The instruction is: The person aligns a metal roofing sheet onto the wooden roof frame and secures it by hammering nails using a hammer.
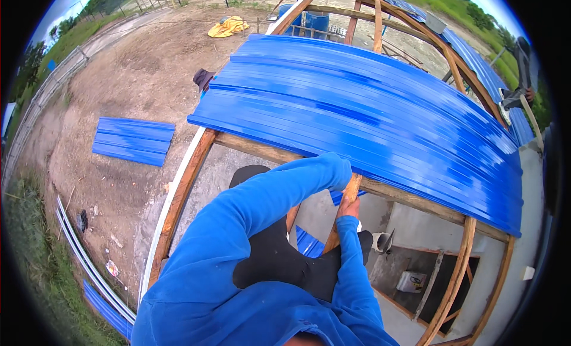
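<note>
A long, ribbed blue roofing sheet [357, 114] lies across the wooden roof frame in front of me. Its near edge runs along a wooden purlin [410, 197]. My right hand [350, 208] is closed round a wooden rafter [352, 188] just below that edge; some of its fingers are hidden. Bent at the elbow, my left arm in its blue sleeve reaches to the sheet's near edge, and the sleeve hides the left hand. My dark-trousered legs straddle the frame.
Open gaps between the timbers drop to a room below with a white container [410, 282]. At left, a dark hat [203, 79] shows a person beside the sheet. Another person [524, 78] is on the roof at far right. A smaller blue sheet [134, 141] lies on the ground.
</note>
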Demonstrator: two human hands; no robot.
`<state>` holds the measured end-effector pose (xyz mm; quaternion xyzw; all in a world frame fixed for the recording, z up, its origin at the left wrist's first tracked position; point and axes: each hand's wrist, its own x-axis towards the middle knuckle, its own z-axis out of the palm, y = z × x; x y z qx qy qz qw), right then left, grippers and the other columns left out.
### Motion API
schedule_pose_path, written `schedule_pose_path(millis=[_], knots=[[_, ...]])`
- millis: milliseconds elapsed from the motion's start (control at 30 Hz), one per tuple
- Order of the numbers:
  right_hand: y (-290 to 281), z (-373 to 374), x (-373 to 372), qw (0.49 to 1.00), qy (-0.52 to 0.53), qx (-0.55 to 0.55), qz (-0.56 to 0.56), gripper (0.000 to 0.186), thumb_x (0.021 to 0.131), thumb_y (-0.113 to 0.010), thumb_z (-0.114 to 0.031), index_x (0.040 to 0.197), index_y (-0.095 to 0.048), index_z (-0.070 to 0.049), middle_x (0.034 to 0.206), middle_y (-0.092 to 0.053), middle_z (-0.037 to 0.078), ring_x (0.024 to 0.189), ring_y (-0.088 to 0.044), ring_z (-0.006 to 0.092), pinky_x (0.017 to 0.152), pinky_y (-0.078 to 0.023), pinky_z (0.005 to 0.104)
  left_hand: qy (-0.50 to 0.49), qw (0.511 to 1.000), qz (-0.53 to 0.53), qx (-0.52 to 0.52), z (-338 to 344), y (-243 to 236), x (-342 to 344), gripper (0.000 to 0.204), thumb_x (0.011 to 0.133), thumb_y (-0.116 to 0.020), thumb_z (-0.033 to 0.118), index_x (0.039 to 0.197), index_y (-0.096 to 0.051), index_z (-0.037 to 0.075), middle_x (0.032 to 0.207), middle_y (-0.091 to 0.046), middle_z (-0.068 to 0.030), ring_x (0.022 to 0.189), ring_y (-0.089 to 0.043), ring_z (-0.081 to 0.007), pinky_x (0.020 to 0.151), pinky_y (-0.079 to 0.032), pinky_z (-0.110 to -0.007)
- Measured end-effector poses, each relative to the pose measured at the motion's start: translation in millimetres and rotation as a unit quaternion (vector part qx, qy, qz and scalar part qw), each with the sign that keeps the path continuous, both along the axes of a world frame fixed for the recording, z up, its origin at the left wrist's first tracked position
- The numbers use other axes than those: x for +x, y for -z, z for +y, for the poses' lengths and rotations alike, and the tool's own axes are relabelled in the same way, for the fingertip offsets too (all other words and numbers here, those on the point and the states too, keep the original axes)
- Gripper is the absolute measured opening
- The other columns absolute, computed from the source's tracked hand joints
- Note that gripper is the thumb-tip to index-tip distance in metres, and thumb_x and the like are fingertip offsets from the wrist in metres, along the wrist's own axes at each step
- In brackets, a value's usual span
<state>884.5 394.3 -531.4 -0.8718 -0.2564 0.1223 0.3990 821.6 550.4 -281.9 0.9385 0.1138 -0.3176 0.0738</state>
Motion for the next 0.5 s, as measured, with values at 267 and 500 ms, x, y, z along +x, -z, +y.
schedule_pose_path(millis=[267, 500], knots=[[-3, 1, 6, 0.999, 0.028, -0.009, 0.02, 0.054, 0.093, -0.049, -0.036, 0.129, -0.037, 0.002, 0.117, -0.052, 0.032, 0.106, -0.051, 0.0474, 0.09, -0.041, 0.0476, 0.03, 0.999, -0.031, -0.01, 1, 22, 13, 0.043, 0.087, -0.055, 0.046, 0.122, -0.06, 0.021, 0.112, -0.064, -0.012, 0.106, -0.061, -0.0301, 0.087, -0.047, -0.049], [-20, 3, 1, 0.991, 0.024, -0.054, 0.122, 0.06, 0.09, -0.049, -0.041, 0.134, -0.033, -0.003, 0.123, -0.048, 0.03, 0.109, -0.051, 0.0472, 0.093, -0.042, 0.0492, -0.01, 0.999, -0.005, -0.035, -2, 17, 13, 0.054, 0.089, -0.049, 0.052, 0.133, -0.048, 0.021, 0.125, -0.058, -0.0119, 0.114, -0.054, -0.0327, 0.095, -0.044, -0.044]])
